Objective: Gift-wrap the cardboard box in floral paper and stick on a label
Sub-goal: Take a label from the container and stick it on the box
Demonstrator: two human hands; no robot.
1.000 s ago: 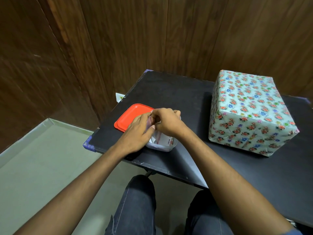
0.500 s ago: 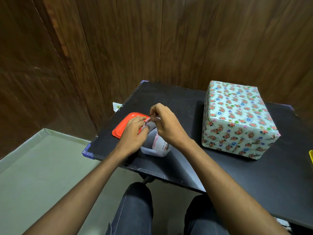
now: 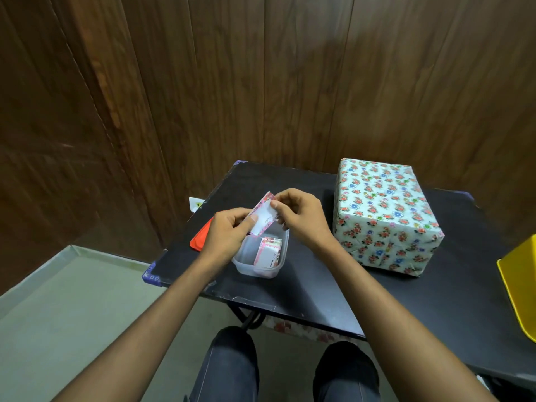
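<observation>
The small white label with a pink floral border is held above the clear plastic tub, pinched at its lower end by the left hand and at its upper end by the right hand. Its long axis runs diagonally, away and rightward. The floral-wrapped rectangular box stands on the black worktop, right of both grips and nearer the right hand. Label lettering is illegible; whether any backing is peeled cannot be told. A red lid is partly hidden behind the left hand.
</observation>
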